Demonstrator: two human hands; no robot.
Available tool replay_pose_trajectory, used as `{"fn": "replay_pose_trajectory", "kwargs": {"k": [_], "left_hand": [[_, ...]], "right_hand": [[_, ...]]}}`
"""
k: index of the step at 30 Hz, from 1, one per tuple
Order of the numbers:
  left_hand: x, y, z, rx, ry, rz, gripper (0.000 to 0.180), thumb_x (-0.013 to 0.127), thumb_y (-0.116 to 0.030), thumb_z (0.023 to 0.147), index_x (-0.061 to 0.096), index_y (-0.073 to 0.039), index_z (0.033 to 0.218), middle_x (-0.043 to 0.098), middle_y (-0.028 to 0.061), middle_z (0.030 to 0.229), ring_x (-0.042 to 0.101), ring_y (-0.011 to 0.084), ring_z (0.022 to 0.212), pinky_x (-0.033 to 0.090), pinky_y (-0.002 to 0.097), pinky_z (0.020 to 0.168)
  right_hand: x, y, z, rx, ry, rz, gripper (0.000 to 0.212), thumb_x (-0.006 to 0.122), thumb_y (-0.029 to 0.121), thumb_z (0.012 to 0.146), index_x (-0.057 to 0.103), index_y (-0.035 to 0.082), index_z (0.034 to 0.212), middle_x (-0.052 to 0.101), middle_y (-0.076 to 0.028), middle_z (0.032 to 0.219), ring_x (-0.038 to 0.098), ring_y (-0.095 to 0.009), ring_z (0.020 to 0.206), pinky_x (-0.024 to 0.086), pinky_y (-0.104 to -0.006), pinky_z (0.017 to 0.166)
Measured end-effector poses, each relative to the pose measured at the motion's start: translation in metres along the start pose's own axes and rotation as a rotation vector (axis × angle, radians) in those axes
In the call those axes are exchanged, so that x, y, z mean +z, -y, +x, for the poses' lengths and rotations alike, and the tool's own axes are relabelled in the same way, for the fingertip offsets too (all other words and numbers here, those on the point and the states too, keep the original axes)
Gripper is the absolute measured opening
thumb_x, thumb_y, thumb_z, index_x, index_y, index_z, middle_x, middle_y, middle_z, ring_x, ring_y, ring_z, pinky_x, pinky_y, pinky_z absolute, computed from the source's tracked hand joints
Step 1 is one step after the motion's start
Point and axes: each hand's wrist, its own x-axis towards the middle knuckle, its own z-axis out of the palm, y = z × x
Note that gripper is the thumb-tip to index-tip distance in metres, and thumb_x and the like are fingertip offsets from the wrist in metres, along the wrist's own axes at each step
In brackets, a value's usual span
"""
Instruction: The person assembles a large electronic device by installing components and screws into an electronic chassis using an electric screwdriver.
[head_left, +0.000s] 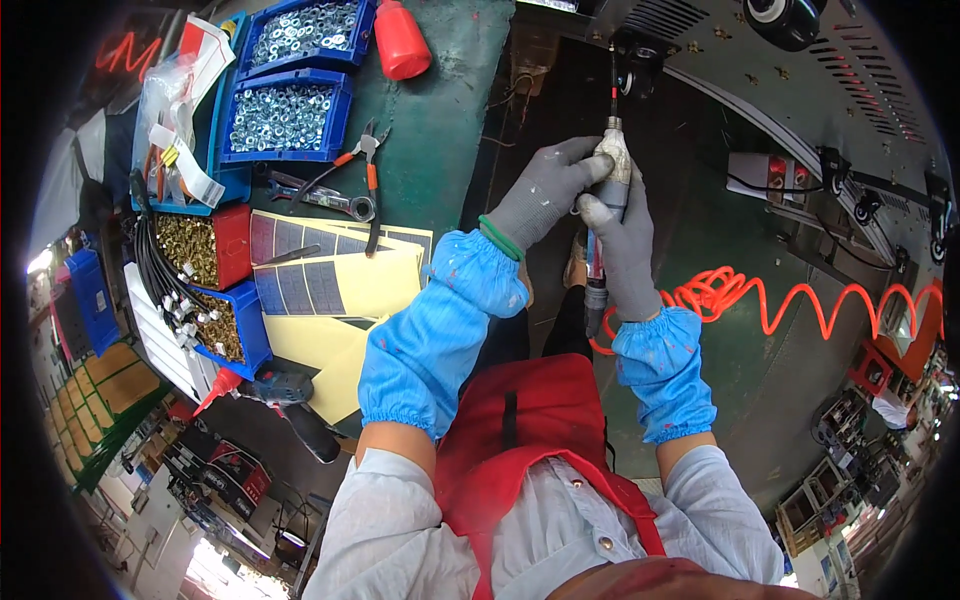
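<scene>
A slim pneumatic screwdriver (613,152) stands out ahead of me, its long bit (614,82) pointing away from my body. My left hand (545,192), in a grey glove, pinches the taped neck of the tool from the left. Lower down, my right hand (627,250), gloved too, is wrapped round the tool's body. The bit's far end overlaps a perforated metal panel (690,35) beside a dark caster (640,78); whether it touches a screw there is too small to tell. From the tool's lower end an orange coiled air hose (770,300) runs right.
Left, a green bench (425,120) holds blue bins of washers and nuts (285,118), a red bottle (402,42), pliers (369,150), yellow label sheets (375,285), fastener bins (188,245) and a cordless drill (285,390). Another caster (783,20) juts from the panel.
</scene>
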Motion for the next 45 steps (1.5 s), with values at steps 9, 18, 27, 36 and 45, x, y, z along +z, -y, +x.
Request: {"fn": "replay_pose_trajectory", "kwargs": {"k": [9,18,27,36,45], "left_hand": [[-0.007,0.004,0.004,0.016,0.019,-0.041,0.049,0.06,-0.018,0.09,0.052,0.008,0.131,0.065,0.0142,0.111,0.062,0.0172,0.1,0.05,0.0301,0.089],[-0.01,0.004,0.008,0.005,0.068,-0.031,0.052,0.06,-0.019,0.09,0.05,0.008,0.133,0.064,0.0152,0.114,0.061,0.0184,0.102,0.049,0.0311,0.09],[-0.007,0.001,0.01,-0.01,0.053,-0.08,0.046,0.059,-0.014,0.09,0.053,0.009,0.13,0.065,0.0139,0.111,0.061,0.0174,0.1,0.049,0.031,0.09],[0.008,-0.035,-0.002,-0.044,-0.097,0.027,0.066,0.073,-0.032,0.08,0.051,0.01,0.126,0.068,0.0166,0.102,0.065,0.0168,0.089,0.053,0.0275,0.075],[-0.012,-0.001,0.01,0.014,-0.143,-0.089,0.069,0.077,-0.023,0.077,0.046,0.011,0.129,0.067,0.0172,0.097,0.065,0.0188,0.087,0.052,0.0301,0.076]], "right_hand": [[0.007,-0.003,-0.001,-0.005,-0.039,-0.015,0.08,0.071,0.017,0.082,0.028,0.002,0.148,0.053,-0.014,0.124,0.059,-0.019,0.108,0.051,-0.0304,0.09],[0.006,0.004,-0.001,0.042,-0.06,-0.09,0.084,0.072,0.014,0.08,0.026,0.0,0.149,0.055,-0.015,0.124,0.06,-0.02,0.106,0.052,-0.0307,0.087],[0.006,0.006,0.002,0.045,-0.072,-0.067,0.08,0.071,0.015,0.08,0.029,0.001,0.147,0.056,-0.015,0.121,0.061,-0.019,0.103,0.052,-0.0298,0.087],[0.006,0.062,-0.01,0.381,0.041,0.43,0.074,0.063,0.023,0.086,0.028,0.012,0.15,0.057,-0.006,0.097,0.058,-0.011,0.067,0.049,-0.0255,0.053],[0.025,0.029,0.004,0.248,-0.057,0.276,0.07,0.062,0.014,0.086,0.03,0.001,0.147,0.051,-0.013,0.127,0.055,-0.019,0.114,0.048,-0.0322,0.094]]}}
